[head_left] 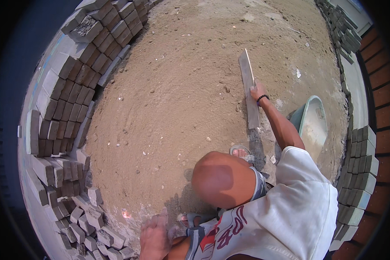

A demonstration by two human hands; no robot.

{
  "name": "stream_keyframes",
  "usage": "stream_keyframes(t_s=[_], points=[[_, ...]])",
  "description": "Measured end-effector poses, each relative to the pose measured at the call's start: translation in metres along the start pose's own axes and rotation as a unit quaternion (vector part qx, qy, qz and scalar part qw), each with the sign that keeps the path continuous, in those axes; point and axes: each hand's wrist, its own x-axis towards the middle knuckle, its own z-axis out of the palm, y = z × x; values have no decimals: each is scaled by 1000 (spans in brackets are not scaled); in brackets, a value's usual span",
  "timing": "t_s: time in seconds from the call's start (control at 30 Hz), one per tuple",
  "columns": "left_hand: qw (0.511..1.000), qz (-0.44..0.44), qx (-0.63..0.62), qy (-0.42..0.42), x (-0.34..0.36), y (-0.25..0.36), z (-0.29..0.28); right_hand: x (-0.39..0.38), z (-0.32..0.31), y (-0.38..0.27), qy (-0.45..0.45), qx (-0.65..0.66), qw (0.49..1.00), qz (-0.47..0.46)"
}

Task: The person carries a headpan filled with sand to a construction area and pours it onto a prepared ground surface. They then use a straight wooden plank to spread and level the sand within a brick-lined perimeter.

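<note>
My right hand [258, 92], a dark beaded bracelet at its wrist, is closed around one edge of a long flat wooden board [248, 82]. The board is tilted on edge over the sandy ground [177, 86], running away from me, and its near end comes close to my foot. Low in the view, my left hand [155, 238] is beside my leg, slightly blurred, with fingers apart and nothing in it. My bent knee [223, 180] rises between the two hands.
A green tub [314, 123] with pale residue inside stands to the right of my right forearm. Stacked paving blocks [76, 86] line the left edge, with loose blocks [89, 223] heaped nearer me. More blocks [357, 167] are stacked along the right edge.
</note>
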Motion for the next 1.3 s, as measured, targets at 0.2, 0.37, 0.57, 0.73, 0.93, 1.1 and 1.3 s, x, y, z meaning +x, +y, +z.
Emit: stream_keyframes(t_s=[0.2, 0.37, 0.57, 0.73, 0.93, 1.1, 1.3], points=[[994, 52, 91, -32, 21, -32, 27, -8, -46, 11, 78, 27, 994, 68], [998, -19, -47, -49, 74, -24, 22, -50, -10, -8, -86, 90, 972, -201], [983, 73, -79, 148, 101, -45, 31, -59, -44, -50, 54, 233, 971, 7], [997, -43, 46, -55, 135, -36, 37, -77, -72, -94, 38, 273, 950, -145], [972, 186, -108, -95, 209, -25, 77, -73, -49, -84, -26, 262, 958, -116], [835, 69, -546, 15, 265, -17, 109, -115, -14, -123, 4, 528, 842, -107], [812, 53, -569, -122, 265, 4, 67, -147, -14, -168, -154, 739, 655, -31]])
